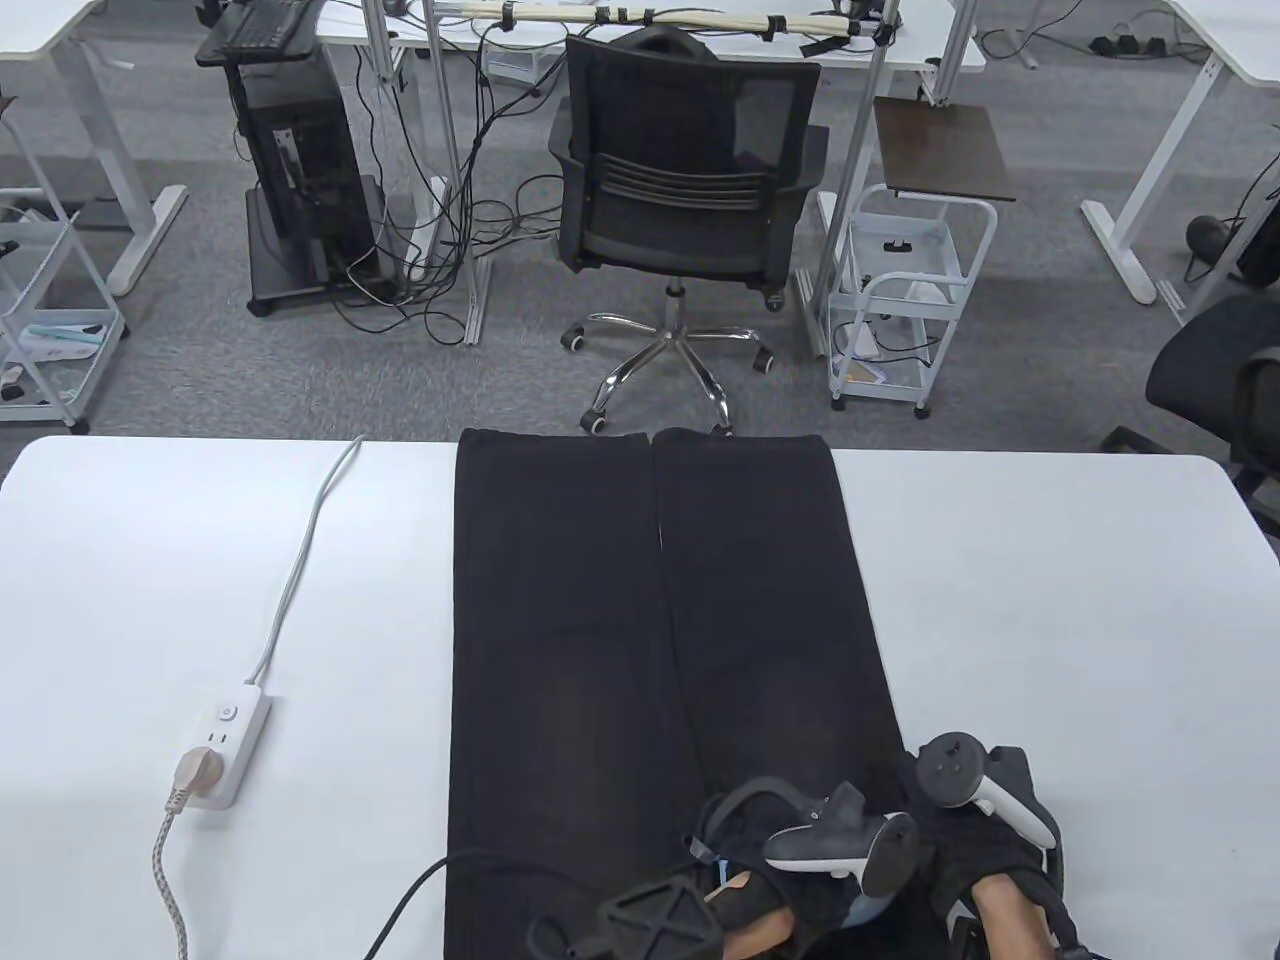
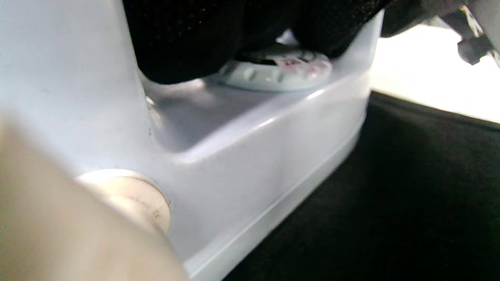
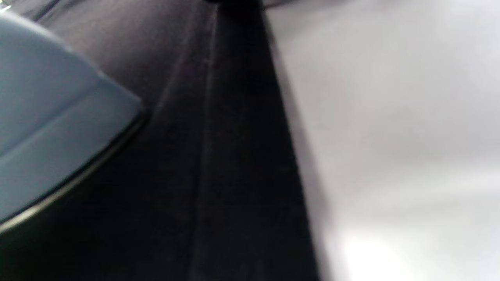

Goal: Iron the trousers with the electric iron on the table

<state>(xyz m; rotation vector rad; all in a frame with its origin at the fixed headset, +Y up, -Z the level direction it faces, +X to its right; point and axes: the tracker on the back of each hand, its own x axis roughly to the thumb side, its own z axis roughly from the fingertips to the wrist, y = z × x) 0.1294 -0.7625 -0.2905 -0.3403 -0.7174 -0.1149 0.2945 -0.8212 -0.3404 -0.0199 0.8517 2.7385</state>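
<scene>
Black trousers (image 1: 640,640) lie flat on the white table (image 1: 1050,620), legs pointing away from me. My left hand (image 1: 790,850) is at the near end of the right leg and grips the handle of a pale blue electric iron (image 2: 254,156), which stands on the cloth (image 2: 390,214). Its gloved fingers (image 2: 187,39) wrap the handle above the dial (image 2: 277,68). In the table view the hand hides most of the iron. My right hand (image 1: 985,840) rests on the trousers' right edge beside the iron. Its fingers are hidden. The right wrist view shows the iron's nose (image 3: 50,128) and the trouser edge (image 3: 218,156).
A white power strip (image 1: 228,740) with a beige plug (image 1: 192,770) lies on the table's left side, its cable running to the far edge. A black cord (image 1: 420,880) crosses the near left of the trousers. An office chair (image 1: 680,200) stands beyond the table.
</scene>
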